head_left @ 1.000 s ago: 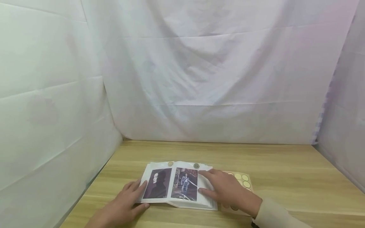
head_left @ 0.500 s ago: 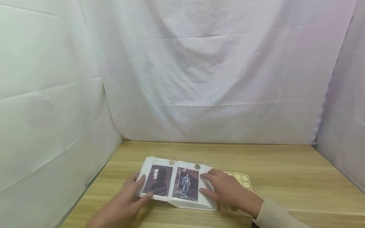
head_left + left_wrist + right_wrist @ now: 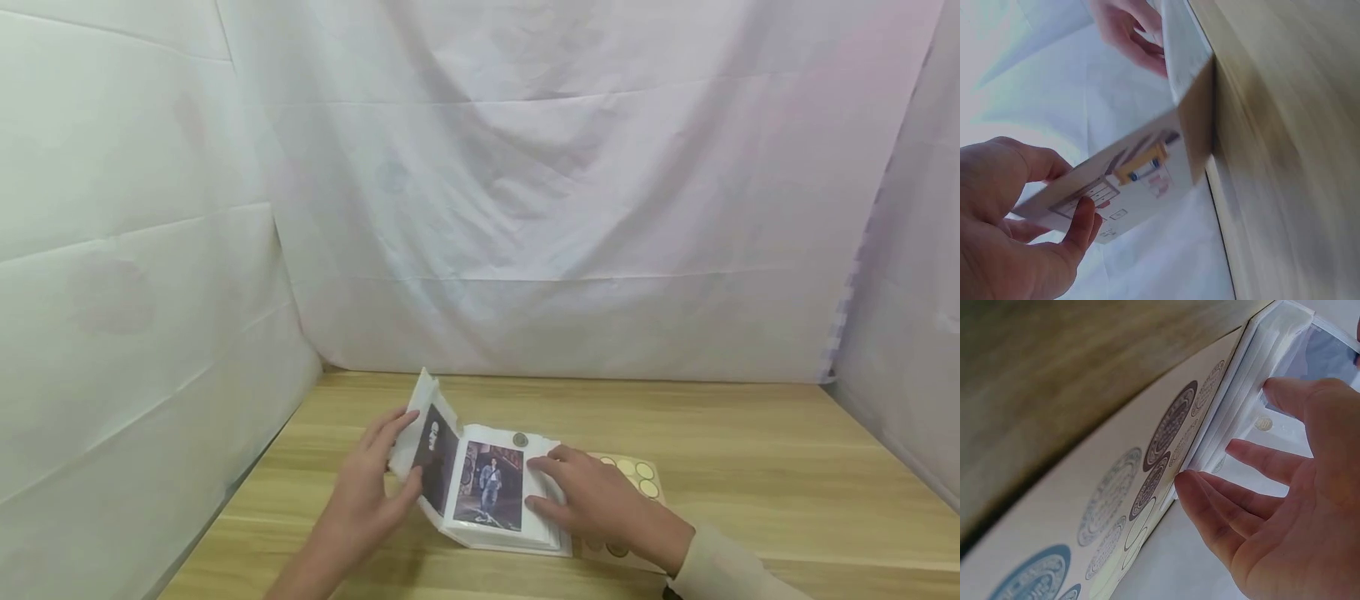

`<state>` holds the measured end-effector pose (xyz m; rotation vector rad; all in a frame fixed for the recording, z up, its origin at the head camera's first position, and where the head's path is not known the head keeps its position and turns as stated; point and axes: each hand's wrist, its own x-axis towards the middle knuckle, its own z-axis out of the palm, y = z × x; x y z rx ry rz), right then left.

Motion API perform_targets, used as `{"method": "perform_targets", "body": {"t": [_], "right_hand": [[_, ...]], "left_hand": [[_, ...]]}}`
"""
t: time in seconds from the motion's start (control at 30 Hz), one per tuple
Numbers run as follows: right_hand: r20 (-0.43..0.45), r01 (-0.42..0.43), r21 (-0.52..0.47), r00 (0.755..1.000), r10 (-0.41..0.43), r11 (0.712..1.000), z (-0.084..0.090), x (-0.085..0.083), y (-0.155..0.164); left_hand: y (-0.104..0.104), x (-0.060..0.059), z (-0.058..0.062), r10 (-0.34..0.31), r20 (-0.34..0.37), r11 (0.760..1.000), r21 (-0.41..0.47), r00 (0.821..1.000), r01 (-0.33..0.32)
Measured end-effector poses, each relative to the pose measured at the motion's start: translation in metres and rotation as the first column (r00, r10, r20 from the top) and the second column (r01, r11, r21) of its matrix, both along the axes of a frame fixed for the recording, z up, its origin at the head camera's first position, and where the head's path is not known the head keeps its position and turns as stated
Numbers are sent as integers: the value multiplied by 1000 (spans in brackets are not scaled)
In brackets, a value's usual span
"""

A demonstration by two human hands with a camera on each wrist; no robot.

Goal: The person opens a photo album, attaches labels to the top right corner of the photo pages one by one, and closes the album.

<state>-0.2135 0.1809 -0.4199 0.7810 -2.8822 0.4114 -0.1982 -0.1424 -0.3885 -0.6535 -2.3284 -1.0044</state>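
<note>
The raised cover (image 3: pixel 420 417) is pinched by the left hand (image 3: pixel 367 492) at nine o'clock of the album (image 3: pixel 495 500) — the right hand (image 3: pixel 600 500), fingers straight, presses the page at three o'clock.

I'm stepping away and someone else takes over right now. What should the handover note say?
Left hand: grips the photo album's left cover and pages, raised steeply toward the right.
Right hand: fingers straight, pressing the right-hand pages flat.
Album lies on the wooden table, over the edge of a sticker sheet.
Done: left side lifted.
Left: probably fold it fully shut.
</note>
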Motion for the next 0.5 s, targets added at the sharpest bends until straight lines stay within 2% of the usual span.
{"method": "perform_targets", "body": {"t": [0.13,0.27,0.37,0.5], "right_hand": [[-9,-13,-11,1000,13,1000,0,0,1],[-20,-17,-25,1000,16,1000,-2,-2,3],[-34,-20,-33,999,19,999,-3,-4,5],[-42,-34,-46,999,32,998,-5,-7,7]], "left_hand": [[19,-1,5,-118,87,990,84,989,111],[38,0,7,-170,149,983,91,974,158],[51,0,4,-183,150,983,41,972,179],[67,-1,-5,-177,60,976,-116,982,183]]}}
